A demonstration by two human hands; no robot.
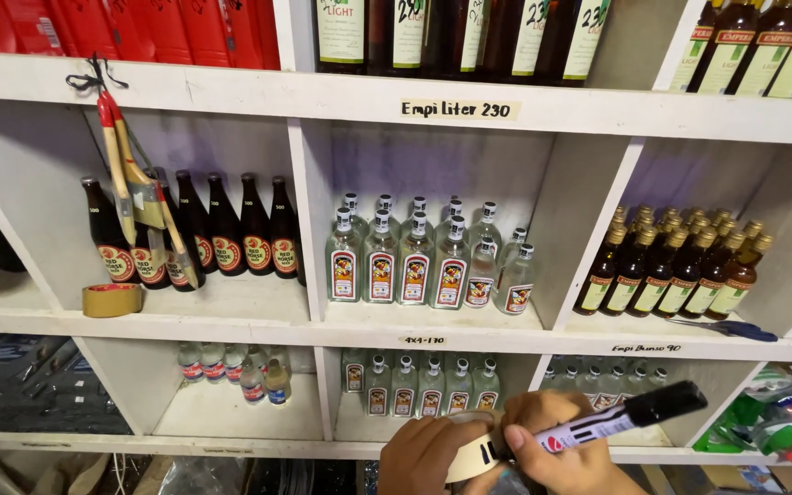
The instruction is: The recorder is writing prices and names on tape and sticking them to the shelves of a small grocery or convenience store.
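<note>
At the bottom of the head view my left hand (422,456) grips a roll of pale masking tape (471,456). My right hand (556,446) holds a black and white marker (623,416), its capped end pointing up to the right, its tip down against the tape roll. Both hands are in front of the lowest white shelf. Just behind them stand small clear bottles (419,385) with red and yellow labels.
A white shelf unit (433,332) fills the view. Brown bottles (203,229) stand at left, clear bottles (414,261) in the middle, amber bottles (676,266) at right. A brown tape roll (112,300), hanging paintbrushes (135,183) and blue scissors (726,327) lie about.
</note>
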